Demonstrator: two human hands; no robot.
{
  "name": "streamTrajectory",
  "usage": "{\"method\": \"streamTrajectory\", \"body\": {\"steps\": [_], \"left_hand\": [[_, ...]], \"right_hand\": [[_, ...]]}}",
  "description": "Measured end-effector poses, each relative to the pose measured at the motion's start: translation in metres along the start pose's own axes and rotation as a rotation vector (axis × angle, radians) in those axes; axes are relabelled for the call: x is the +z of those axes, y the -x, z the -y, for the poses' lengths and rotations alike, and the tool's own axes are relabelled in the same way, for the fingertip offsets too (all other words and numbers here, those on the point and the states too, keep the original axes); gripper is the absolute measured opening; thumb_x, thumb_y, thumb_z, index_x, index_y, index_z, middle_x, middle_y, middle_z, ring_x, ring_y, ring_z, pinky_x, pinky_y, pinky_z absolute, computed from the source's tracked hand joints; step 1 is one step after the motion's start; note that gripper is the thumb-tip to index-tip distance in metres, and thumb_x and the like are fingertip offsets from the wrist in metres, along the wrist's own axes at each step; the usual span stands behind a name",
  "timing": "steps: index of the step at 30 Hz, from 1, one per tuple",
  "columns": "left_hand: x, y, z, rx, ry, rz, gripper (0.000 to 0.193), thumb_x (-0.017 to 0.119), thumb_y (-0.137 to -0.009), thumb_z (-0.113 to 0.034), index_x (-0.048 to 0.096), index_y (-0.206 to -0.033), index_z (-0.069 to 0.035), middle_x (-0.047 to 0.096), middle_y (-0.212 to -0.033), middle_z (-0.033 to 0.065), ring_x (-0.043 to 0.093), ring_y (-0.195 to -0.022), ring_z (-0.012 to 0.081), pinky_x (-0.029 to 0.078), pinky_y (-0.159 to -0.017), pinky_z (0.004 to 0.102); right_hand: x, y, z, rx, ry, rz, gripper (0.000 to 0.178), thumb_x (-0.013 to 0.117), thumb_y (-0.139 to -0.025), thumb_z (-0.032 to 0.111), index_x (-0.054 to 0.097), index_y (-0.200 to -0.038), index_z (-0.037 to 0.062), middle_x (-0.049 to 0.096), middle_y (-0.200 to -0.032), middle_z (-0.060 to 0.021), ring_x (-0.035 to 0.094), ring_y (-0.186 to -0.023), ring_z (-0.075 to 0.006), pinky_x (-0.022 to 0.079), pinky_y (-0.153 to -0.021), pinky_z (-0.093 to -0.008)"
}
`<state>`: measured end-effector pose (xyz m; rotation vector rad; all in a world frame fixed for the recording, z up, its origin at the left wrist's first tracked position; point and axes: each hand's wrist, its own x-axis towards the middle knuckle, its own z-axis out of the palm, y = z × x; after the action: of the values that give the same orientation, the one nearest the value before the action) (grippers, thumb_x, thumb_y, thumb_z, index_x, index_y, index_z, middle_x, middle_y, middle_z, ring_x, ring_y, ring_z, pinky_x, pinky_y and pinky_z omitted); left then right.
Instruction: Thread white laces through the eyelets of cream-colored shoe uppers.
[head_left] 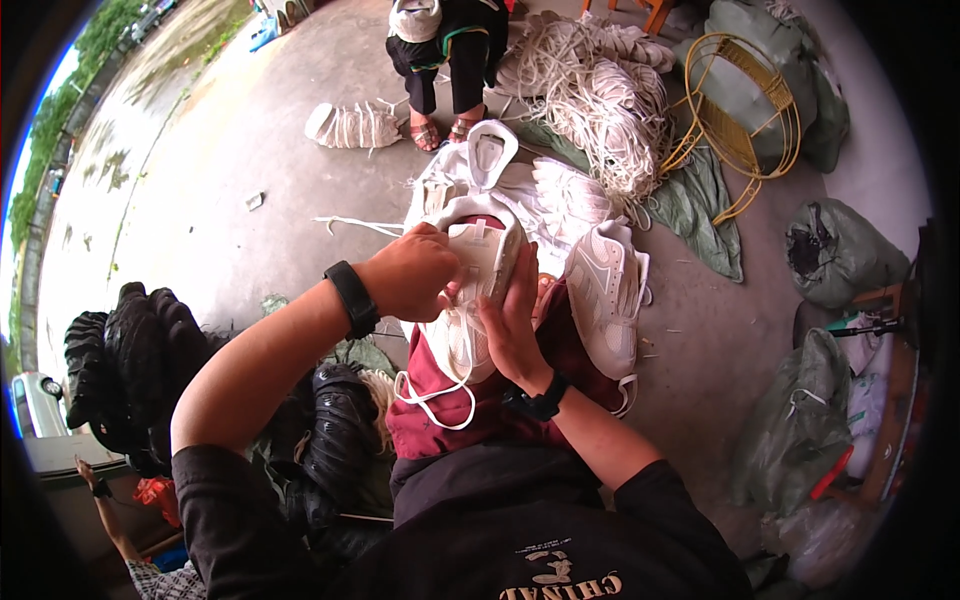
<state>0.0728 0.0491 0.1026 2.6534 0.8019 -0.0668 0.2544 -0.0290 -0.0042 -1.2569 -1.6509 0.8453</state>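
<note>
A white sneaker [480, 255] with pale grey panels is held over my lap, its opening away from me and its dark red lining showing. My right hand [515, 325] supports its right side, fingers along the upper. At the lacing area on its left side, my left hand [412, 275] is closed with curled fingers; what it pinches is hidden. A loose white shoelace [440, 418] hangs in a loop from the toe end over my dark red trousers [420, 370]. A second white sneaker [605, 290] rests by my right knee, its lace hanging down.
More white sneakers [493, 155] lie just beyond my knees. Behind them are a big heap of white laces [610, 100], a tied shoe bundle [355, 127] and a seated person's feet [425, 133]. A yellow wire chair frame [735, 110] stands right; black bundles [140, 370] sit left.
</note>
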Motion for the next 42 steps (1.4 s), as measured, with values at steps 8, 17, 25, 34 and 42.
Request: {"method": "streamTrajectory", "body": {"steps": [8, 17, 25, 34, 42], "left_hand": [[0.002, -0.014, -0.004, -0.247, -0.010, 0.117, 0.013, 0.064, -0.071, -0.021, 0.069, -0.069, -0.009, 0.063, -0.070, 0.0096, 0.060, -0.085, 0.0283, 0.040, -0.090, 0.0389], [-0.003, -0.026, -0.011, -0.333, -0.171, 0.261, 0.032, 0.074, -0.072, -0.044, 0.073, -0.077, -0.012, 0.068, -0.084, 0.0100, 0.065, -0.089, 0.0269, 0.041, -0.090, 0.0420], [-0.011, -0.031, -0.013, -0.338, -0.091, 0.343, 0.024, 0.075, -0.070, -0.034, 0.074, -0.079, -0.013, 0.068, -0.085, 0.0073, 0.065, -0.091, 0.0254, 0.039, -0.091, 0.0429], [-0.010, -0.040, -0.020, -0.389, -0.125, 0.370, 0.029, 0.075, -0.068, -0.034, 0.074, -0.087, -0.012, 0.068, -0.088, 0.0079, 0.065, -0.094, 0.0269, 0.040, -0.089, 0.0467], [-0.007, -0.042, -0.027, -0.442, -0.139, 0.324, 0.030, 0.076, -0.068, -0.036, 0.073, -0.085, -0.012, 0.068, -0.088, 0.0078, 0.064, -0.094, 0.0266, 0.041, -0.086, 0.0449]], "right_hand": [[0.005, 0.002, 0.006, -0.015, 0.031, -0.033, 0.084, 0.048, -0.097, 0.037, 0.000, -0.149, -0.0081, 0.000, -0.154, -0.0347, 0.001, -0.144, -0.0490, 0.004, -0.117, -0.0530], [0.005, 0.005, 0.013, -0.078, 0.116, -0.070, 0.089, 0.059, -0.091, 0.028, 0.002, -0.149, -0.0083, 0.004, -0.153, -0.0356, 0.006, -0.142, -0.0509, 0.007, -0.116, -0.0545], [0.001, 0.007, 0.015, -0.091, 0.166, -0.084, 0.089, 0.060, -0.090, 0.024, 0.002, -0.149, -0.0090, 0.005, -0.152, -0.0360, 0.008, -0.142, -0.0510, 0.008, -0.116, -0.0550], [-0.003, 0.005, 0.019, -0.113, 0.200, -0.106, 0.088, 0.061, -0.090, 0.025, 0.004, -0.148, -0.0100, 0.008, -0.151, -0.0367, 0.011, -0.141, -0.0513, 0.011, -0.116, -0.0560], [-0.009, 0.008, 0.024, -0.102, 0.205, -0.111, 0.088, 0.061, -0.089, 0.023, 0.005, -0.148, -0.0103, 0.008, -0.151, -0.0373, 0.012, -0.140, -0.0529, 0.012, -0.115, -0.0567]]}}
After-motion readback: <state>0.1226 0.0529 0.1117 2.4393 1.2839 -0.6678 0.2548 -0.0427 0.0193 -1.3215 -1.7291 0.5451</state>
